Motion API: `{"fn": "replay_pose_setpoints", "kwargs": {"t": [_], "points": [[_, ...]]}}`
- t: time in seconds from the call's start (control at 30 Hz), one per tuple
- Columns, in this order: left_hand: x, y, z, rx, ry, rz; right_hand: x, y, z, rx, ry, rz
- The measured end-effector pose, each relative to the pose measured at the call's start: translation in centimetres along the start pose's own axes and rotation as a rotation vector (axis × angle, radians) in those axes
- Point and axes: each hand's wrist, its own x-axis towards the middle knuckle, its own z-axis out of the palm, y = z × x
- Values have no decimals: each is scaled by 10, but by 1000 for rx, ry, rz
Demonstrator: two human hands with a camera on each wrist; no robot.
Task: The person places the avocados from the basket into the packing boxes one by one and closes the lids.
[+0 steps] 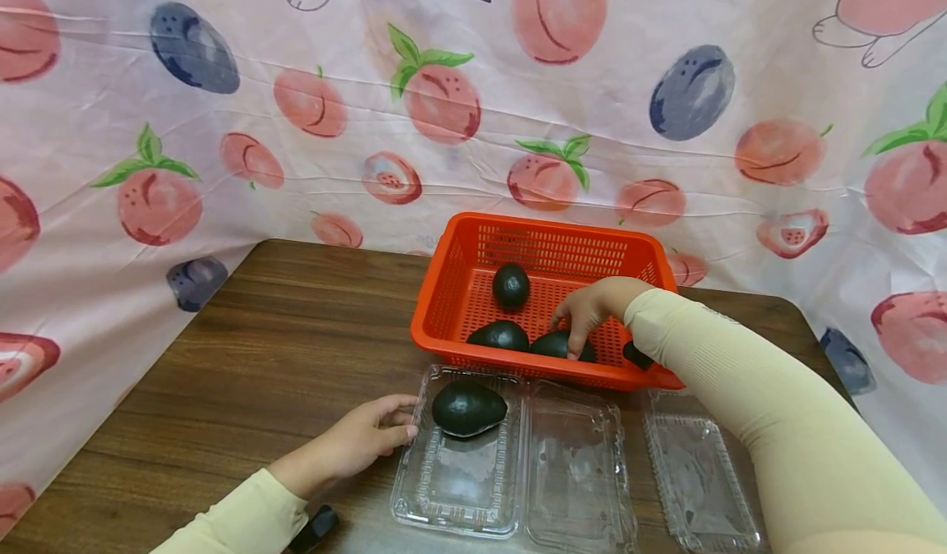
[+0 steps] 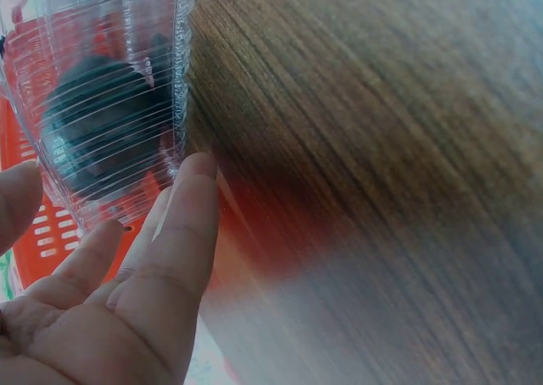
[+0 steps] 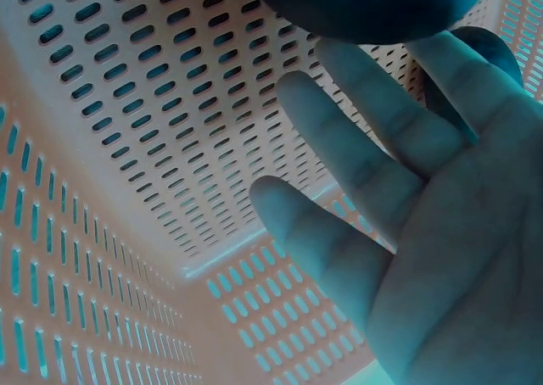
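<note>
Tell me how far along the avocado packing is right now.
Done: one avocado lies in the open clear clamshell, which the left hand steadies at its edge. In hand: the right hand is reaching into the orange basket, fingers on another avocado, not yet lifted. Left: other avocados sit in the basket, and a second clamshell holds nothing.
</note>
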Motion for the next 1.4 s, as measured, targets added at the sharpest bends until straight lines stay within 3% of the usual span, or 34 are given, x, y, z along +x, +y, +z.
{"fn": "replay_pose_setpoints", "kwargs": {"t": [0.67, 1.4], "points": [[0, -3, 1, 3, 2, -1, 2, -3, 1, 64, -27, 29], [-1, 1, 0, 12, -4, 14, 1, 5, -6, -6, 111, 31]]}}
